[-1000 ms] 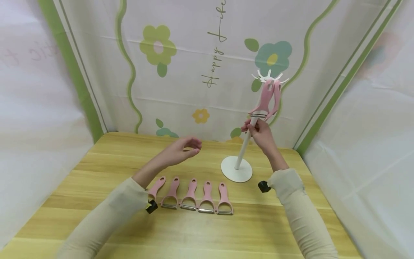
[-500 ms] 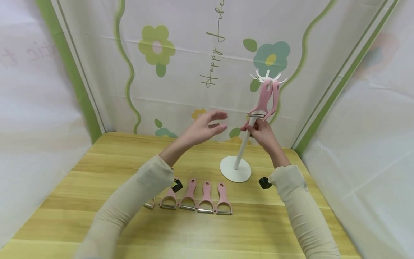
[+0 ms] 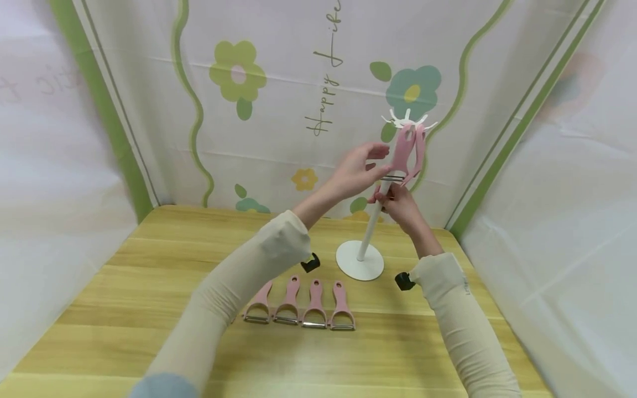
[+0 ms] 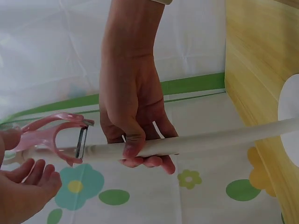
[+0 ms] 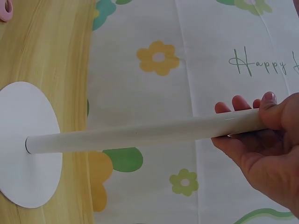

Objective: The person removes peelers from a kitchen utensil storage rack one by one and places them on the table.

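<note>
My right hand [image 3: 400, 204] grips the white pole [image 3: 370, 229] of a hook stand, just below the hanging peelers. In the right wrist view its fingers and thumb wrap the pole [image 5: 140, 135]. Two pink peelers hang from the stand's white hooks [image 3: 407, 118]. The nearer peeler [image 3: 402, 149] faces me, and another peeler [image 3: 419, 152] hangs to its right. Beside the nearer one is my left hand [image 3: 358, 168], fingers loosely bent and apart. In the left wrist view, the left thumb overlaps the handle of the peeler [image 4: 42, 138]; whether it touches, I cannot tell.
Several pink peelers, such as this peeler [image 3: 315, 304], lie in a row on the wooden table [image 3: 378, 354]; my left sleeve covers the row's left end. The stand's round white base [image 3: 359, 269] rests behind them. A flowered cloth [image 3: 278, 138] hangs at the back.
My left hand has moved right and up, from above the peeler row to beside the hanging peelers. My right hand keeps its grip on the pole.
</note>
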A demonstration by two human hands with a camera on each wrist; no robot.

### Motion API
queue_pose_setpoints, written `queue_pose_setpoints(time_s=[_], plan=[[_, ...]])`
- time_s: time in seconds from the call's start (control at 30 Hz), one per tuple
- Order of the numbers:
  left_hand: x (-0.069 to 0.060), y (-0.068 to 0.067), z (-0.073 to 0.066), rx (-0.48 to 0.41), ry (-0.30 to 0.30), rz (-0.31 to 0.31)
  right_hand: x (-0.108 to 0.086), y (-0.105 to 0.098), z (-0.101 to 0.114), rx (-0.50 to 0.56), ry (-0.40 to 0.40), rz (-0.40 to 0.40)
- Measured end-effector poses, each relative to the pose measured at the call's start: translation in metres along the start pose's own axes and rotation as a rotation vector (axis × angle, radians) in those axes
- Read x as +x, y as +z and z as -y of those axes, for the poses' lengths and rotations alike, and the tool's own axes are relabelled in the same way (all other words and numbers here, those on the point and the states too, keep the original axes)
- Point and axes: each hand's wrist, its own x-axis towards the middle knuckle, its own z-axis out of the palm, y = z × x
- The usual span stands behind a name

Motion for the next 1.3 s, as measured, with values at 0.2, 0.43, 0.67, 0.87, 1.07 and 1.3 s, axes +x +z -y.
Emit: queue_pose_setpoints(time_s=[0.2,0.43,0.67,0.87,1.07,1.3], plan=[[0.022,0.012,-0.007,0.059,0.003,-0.032,0.000,0.001,0.001,0.008,-0.004,0.008],[0.033,0.018,-0.017,0.111,-0.065,-0.052,-0.001,0.001,-0.001,0.024,-0.017,-0.005],[0.035,0.016,-0.023,0.073,-0.080,-0.054,0.001,0.002,-0.002,0.011,-0.035,-0.019],[0.031,0.012,-0.032,0.057,-0.062,-0.062,0.002,0.002,-0.003,0.011,-0.028,-0.030],[0.027,0.010,-0.036,0.058,-0.043,-0.073,0.002,0.003,-0.003,0.033,-0.011,-0.020],[0.020,0.006,-0.038,0.065,-0.006,-0.093,0.002,0.002,-0.001,0.012,-0.026,-0.037]])
